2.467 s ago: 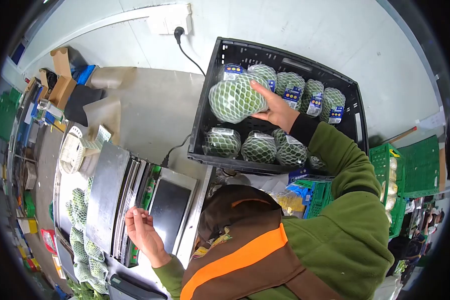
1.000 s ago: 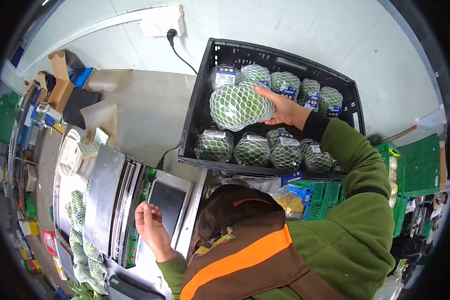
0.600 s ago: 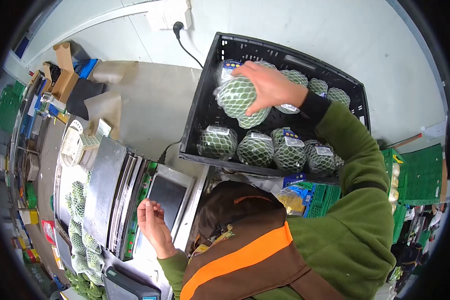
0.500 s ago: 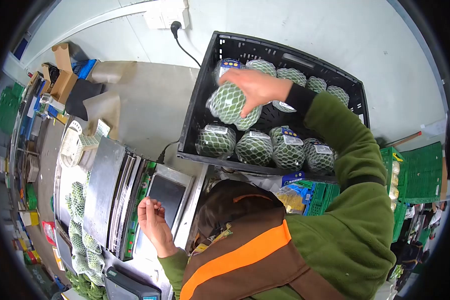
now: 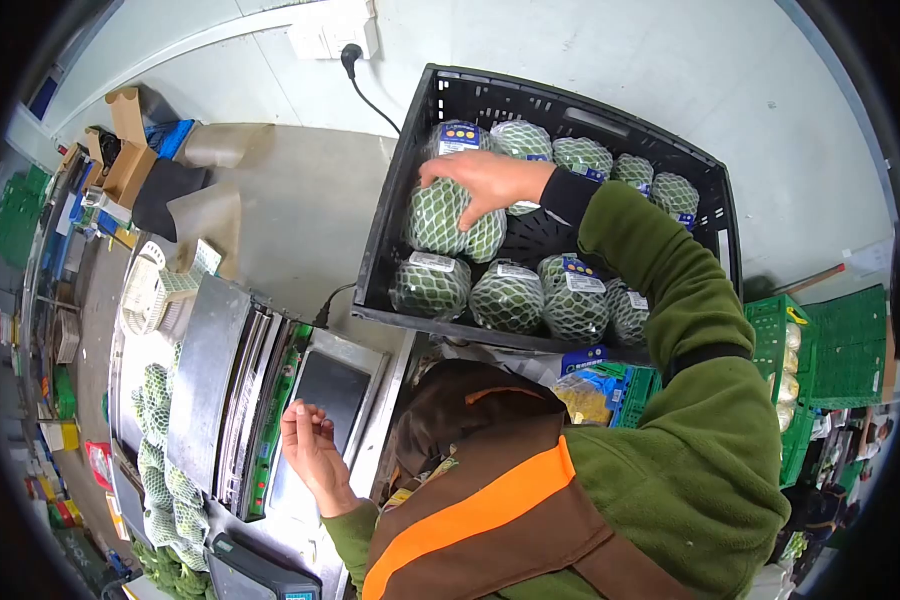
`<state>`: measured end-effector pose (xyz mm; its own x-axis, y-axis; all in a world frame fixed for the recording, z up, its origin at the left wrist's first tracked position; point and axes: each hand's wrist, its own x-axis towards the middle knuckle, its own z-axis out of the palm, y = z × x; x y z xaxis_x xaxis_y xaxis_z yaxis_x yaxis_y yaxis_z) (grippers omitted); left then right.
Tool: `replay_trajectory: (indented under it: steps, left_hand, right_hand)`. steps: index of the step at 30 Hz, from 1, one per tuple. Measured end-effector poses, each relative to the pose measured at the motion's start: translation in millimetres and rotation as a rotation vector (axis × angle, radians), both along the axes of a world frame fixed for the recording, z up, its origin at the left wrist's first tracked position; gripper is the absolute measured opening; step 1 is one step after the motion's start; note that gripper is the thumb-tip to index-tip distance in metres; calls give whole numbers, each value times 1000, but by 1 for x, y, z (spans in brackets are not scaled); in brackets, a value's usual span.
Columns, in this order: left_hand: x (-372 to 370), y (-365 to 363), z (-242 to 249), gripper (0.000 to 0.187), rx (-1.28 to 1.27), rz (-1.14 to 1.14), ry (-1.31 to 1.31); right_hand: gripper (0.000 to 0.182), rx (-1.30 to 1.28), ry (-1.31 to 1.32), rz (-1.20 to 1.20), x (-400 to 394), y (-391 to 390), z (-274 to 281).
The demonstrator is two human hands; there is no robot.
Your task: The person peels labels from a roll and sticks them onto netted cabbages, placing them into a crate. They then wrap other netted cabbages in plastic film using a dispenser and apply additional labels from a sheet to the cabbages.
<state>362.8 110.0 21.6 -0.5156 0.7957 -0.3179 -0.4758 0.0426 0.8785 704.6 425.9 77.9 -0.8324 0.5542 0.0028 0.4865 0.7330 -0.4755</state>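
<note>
My produce packing room.
A black crate [image 5: 570, 105] of netted greens [image 5: 510, 297], green crates [image 5: 820, 350], and a wrapping machine [image 5: 235, 385] on my worktop [image 5: 300, 220].

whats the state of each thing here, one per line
right hand: closed over a netted pack, inside the crate
netted pack: held, low in the crate's middle gap
black crate: open-topped, partly filled with netted packs along far and near walls
left hand: holds nothing, fingers curled, above the scale
scale: platform bare, screen dark
plug: in the wall socket
</note>
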Motion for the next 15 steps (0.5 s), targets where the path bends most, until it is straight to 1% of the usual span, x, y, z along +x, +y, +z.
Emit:
replay_trajectory:
  steps: [2, 4, 5, 6, 8, 9, 10, 12, 13, 14, 15]
  left_hand:
    - [1, -1, 0, 10, 1, -6, 4]
    - [4, -1, 2, 10, -30, 10, 11]
    - [4, -1, 1, 10, -34, 13, 9]
    - [4, -2, 0, 10, -17, -3, 8]
    - [3, -4, -3, 11, 0, -24, 5]
    - [3, -3, -5, 11, -2, -31, -6]
    - [3, -3, -6, 11, -5, -37, -15]
    - [5, -2, -2, 11, -18, -23, -3]
    - [7, -2, -1, 11, -31, -9, 5]
    - [5, -2, -2, 11, -29, 1, -3]
    - [5, -5, -5, 11, -22, 5, -15]
  right_hand:
    - [79, -35, -30, -23, 1, -1, 3]
    - [81, 49, -38, 1, 4, -3, 2]
    - [86, 56, -36, -9, 5, -7, 0]
    - [86, 50, -37, -8, 2, -11, -4]
    - [91, 128, -28, -177, -10, -23, -15]
    - [91, 213, -76, -251, -15, -31, -20]
    - [91, 214, -76, -250, -14, -32, -18]
    - [88, 115, -61, -261, -12, -34, -10]
    - [85, 115, 0, -241, -5, -33, -13]
    - [85, 118, -6, -231, 6, -34, -11]
    - [84, 143, 62, -189, 16, -31, -8]
